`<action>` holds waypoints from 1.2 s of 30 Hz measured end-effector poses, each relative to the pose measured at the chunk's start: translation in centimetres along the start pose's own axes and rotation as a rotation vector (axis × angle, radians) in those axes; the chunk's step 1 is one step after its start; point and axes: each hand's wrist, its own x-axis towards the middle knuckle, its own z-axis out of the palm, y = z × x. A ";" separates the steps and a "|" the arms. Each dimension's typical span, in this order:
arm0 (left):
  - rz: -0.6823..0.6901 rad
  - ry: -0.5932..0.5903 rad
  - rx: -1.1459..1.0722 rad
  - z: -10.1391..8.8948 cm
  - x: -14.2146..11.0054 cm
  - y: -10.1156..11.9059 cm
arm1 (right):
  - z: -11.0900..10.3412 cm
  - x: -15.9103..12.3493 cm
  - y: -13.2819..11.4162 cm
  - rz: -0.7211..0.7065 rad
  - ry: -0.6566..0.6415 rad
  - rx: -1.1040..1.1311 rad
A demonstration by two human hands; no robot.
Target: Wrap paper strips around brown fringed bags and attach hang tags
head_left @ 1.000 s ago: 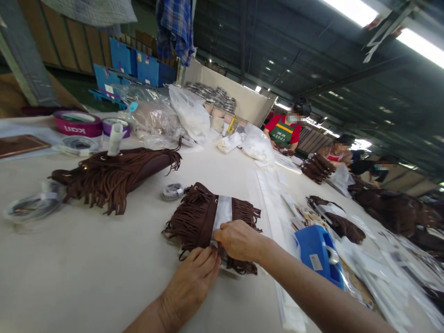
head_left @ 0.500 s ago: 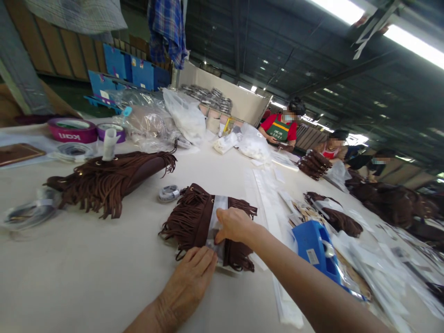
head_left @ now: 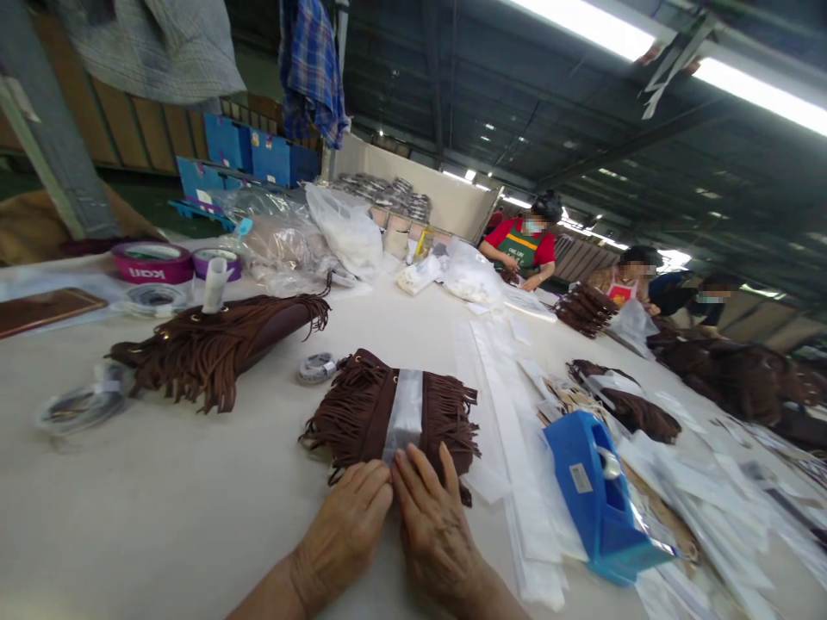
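Observation:
A brown fringed suede piece [head_left: 362, 409] lies on the white table [head_left: 161, 508] in front of me, with a clear plastic strip [head_left: 406, 415] laid across its middle. My left hand [head_left: 345, 527] lies flat with its fingertips on the near edge of the piece, beside the strip's end. My right hand [head_left: 434, 527] rests flat next to it, fingers stretched out onto the strip's near end and the fringe. Neither hand grips anything.
A second brown fringed piece [head_left: 213, 344] lies to the left, a small tape roll [head_left: 316, 368] between them. A blue tape dispenser [head_left: 598, 499] stands at right among white strips [head_left: 510, 413]. Purple tape rolls [head_left: 152, 261] and plastic bags [head_left: 290, 232] sit behind. Other people [head_left: 531, 245] work further along.
My right hand has drawn back from the middle of the plastic strip to its near end and now lies flat beside my left hand. The view has tilted slightly.

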 end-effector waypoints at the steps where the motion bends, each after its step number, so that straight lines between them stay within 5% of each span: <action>1: -0.013 0.011 -0.037 -0.3 0.0 -0.1 | -0.1 -0.3 -0.2 -0.013 0.018 0.020; 5: -0.070 0.013 -0.095 -1.7 0.3 -1.8 | -1.7 -0.6 0.4 0.086 0.052 0.186; 10: -0.405 0.053 0.098 -0.7 0.7 -6.0 | -0.2 -1.3 2.8 0.620 0.277 0.208; 12: -0.497 0.016 0.085 0.3 0.4 -7.0 | 1.3 -1.6 3.3 0.729 0.327 0.267; 15: -0.524 0.007 0.064 0.6 -0.9 -7.2 | 2.1 -2.7 2.7 0.748 0.359 0.344; 20: -0.370 -0.044 0.149 -2.9 -2.5 -4.8 | -0.9 -4.8 0.5 0.675 0.379 0.188; 24: -0.168 -0.100 0.263 -4.1 0.7 -3.6 | -3.4 -2.6 1.0 0.523 0.233 0.110; 26: -0.118 -0.246 0.277 -3.4 2.5 -3.7 | -3.7 -1.4 2.0 0.567 0.129 0.151; 31: -0.227 -0.471 0.384 -3.0 1.9 -5.3 | -3.0 -3.8 4.4 0.770 0.076 0.164; 36: -0.378 -0.314 0.481 -4.4 1.2 -6.2 | -4.0 -4.8 5.7 0.787 0.250 0.090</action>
